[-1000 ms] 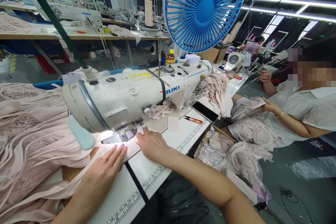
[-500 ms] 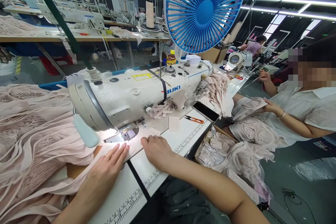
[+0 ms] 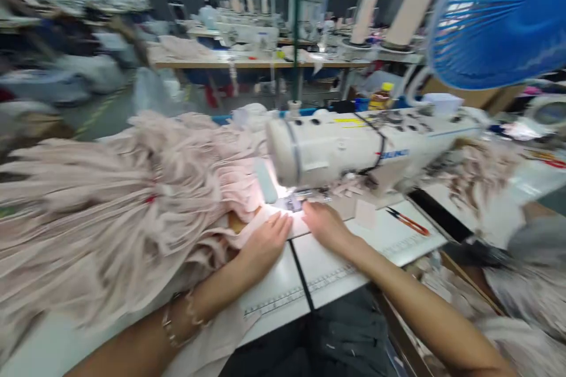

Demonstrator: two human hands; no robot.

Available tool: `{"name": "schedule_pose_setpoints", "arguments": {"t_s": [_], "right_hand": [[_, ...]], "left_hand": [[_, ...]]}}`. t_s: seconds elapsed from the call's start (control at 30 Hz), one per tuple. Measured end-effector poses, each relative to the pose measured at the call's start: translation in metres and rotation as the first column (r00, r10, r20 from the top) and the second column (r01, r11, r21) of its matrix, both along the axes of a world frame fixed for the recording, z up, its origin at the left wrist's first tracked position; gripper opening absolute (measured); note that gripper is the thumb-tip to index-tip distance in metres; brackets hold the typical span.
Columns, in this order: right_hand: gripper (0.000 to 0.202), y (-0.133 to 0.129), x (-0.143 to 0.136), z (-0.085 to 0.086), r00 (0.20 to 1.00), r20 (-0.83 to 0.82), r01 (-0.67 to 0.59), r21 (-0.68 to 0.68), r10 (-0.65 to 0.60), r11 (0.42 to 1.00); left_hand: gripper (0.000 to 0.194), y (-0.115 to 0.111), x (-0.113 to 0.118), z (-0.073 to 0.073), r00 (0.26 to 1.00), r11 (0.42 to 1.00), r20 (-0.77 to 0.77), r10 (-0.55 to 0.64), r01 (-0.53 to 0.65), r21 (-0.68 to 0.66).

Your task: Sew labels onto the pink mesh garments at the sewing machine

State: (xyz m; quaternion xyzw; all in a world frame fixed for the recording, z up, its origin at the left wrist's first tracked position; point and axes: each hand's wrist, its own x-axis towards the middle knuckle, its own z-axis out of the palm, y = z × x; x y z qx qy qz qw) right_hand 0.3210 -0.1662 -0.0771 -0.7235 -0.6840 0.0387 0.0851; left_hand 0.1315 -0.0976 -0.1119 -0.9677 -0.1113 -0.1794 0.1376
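My left hand point(image 3: 267, 240) lies with fingers stretched flat on a pale pink strap of fabric point(image 3: 250, 230) in front of the sewing machine point(image 3: 331, 150). Close to the lit needle area point(image 3: 296, 201) is my right hand point(image 3: 326, 225), its fingers curled together and pointing down. Whatever its fingertips pinch is hidden. Pink fabric point(image 3: 299, 225) shows on the machine bed between the two hands. The picture is smeared by motion, so fine detail at the presser foot is lost.
A large heap of pink garments point(image 3: 132, 188) covers the left side. Right of my hands lie a pale fabric square point(image 3: 365, 213), orange thread snips point(image 3: 409, 221) and a black phone point(image 3: 440, 215). A blue fan point(image 3: 504, 23) stands at upper right; a box of pieces point(image 3: 455, 283) sits low right.
The view has swung left, so the machine and hands appear further right and the co-worker is out of sight. My right hand has moved nearer the needle and my left hand.
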Motion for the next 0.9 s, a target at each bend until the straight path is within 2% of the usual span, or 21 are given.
{"name": "schedule_pose_setpoints", "arguments": {"t_s": [0.1,0.2,0.27,0.33,0.4,0.43,0.5,0.57,0.63,0.73,0.9], "right_hand": [[0.011,0.015,0.003,-0.01,0.994,-0.105,-0.034,0.052,0.04,0.998],[0.017,0.017,0.004,-0.018,0.985,-0.17,-0.022,0.088,0.037,0.996],[0.022,0.015,0.004,-0.02,0.972,-0.234,0.027,0.119,0.002,0.993],[0.024,0.013,0.005,-0.02,0.944,-0.328,0.091,0.135,-0.043,0.987],[0.024,0.012,0.006,-0.02,0.908,-0.413,0.128,0.12,-0.068,0.984],[0.024,0.012,0.006,-0.019,0.898,-0.434,0.13,0.108,-0.071,0.986],[0.023,0.013,0.007,-0.018,0.892,-0.447,0.127,0.098,-0.07,0.987],[0.022,0.014,0.007,-0.018,0.895,-0.44,0.134,0.108,-0.073,0.985],[0.022,0.015,0.007,-0.018,0.9,-0.429,0.141,0.126,-0.074,0.982],[0.021,0.015,0.005,-0.018,0.906,-0.418,0.139,0.131,-0.073,0.982],[0.023,0.011,0.006,-0.018,0.915,-0.397,0.127,0.125,-0.067,0.984]], "left_hand": [[0.035,-0.004,0.004,0.005,0.996,0.999,-0.08,0.044,-0.044,-0.001],[0.03,0.0,0.005,0.012,0.993,0.987,-0.1,0.065,-0.079,-0.137],[0.029,0.004,0.003,0.016,0.988,0.944,-0.048,0.145,-0.153,-0.291],[0.032,0.005,0.001,0.016,0.972,0.871,0.024,0.235,-0.2,-0.448],[0.039,0.0,0.001,0.013,0.973,0.848,0.069,0.222,-0.158,-0.506],[0.041,-0.005,0.002,0.012,0.981,0.869,0.071,0.182,-0.127,-0.479],[0.043,-0.015,0.006,0.008,0.994,0.936,0.024,0.106,-0.092,-0.339],[0.042,-0.023,0.008,0.007,0.994,0.976,-0.046,0.097,-0.104,-0.189],[0.043,-0.026,0.009,0.008,0.988,0.985,-0.095,0.12,-0.13,-0.109],[0.044,-0.024,0.008,0.012,0.985,0.987,-0.124,0.118,-0.13,-0.09],[0.044,-0.02,0.007,0.015,0.985,0.985,-0.142,0.096,-0.115,-0.13]]}}
